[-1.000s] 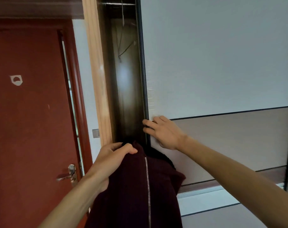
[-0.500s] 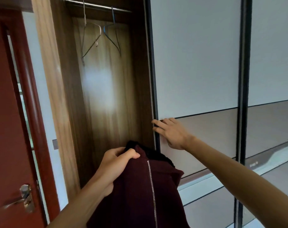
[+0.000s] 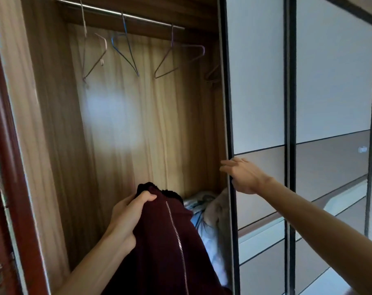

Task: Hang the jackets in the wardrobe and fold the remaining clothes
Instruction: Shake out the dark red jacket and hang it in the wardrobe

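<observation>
- Presently the maroon jacket (image 3: 166, 241) is clutched at its collar by the left grip (image 3: 127, 218), low before the open wardrobe (image 3: 127, 124).
- The sliding door (image 3: 257, 81) is touched at its edge by the right grip (image 3: 244, 175), fingers unclenched.
- Nothing is hung on the hangers (image 3: 165, 56) yet; folding is left undone.

Bedroom in a home.
A wooden wardrobe (image 3: 138, 124) with sliding doors (image 3: 257, 81), a metal rail (image 3: 117, 12) hung with wire hangers (image 3: 192, 46), bedding (image 3: 204, 226) inside, and a red room door (image 3: 10, 156) alongside.
</observation>
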